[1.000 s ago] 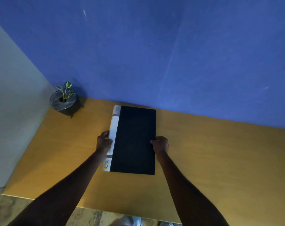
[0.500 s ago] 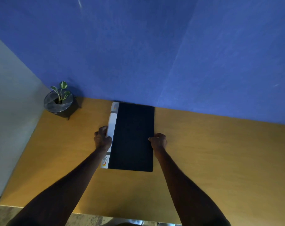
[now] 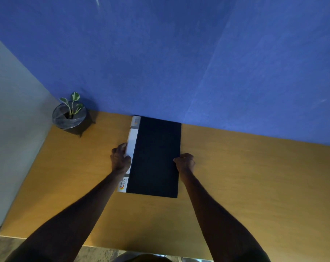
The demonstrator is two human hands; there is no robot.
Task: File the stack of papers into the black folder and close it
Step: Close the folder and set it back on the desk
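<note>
Sliding away from the person: the folder [image 3: 154, 157] now lies shut and flat on the desk [image 3: 255, 186], far edge touching the blue wall [image 3: 179, 63], where a second ago a strip of desk showed between them. Left hand [image 3: 120, 160] curls on the white spine, right hand [image 3: 185, 162] presses the opposite long edge; both grip the folder. Plant pot [image 3: 71, 118] sits left of the folder, near the wall. No loose papers visible. Judgement: filing and closing look done; only release remains
</note>
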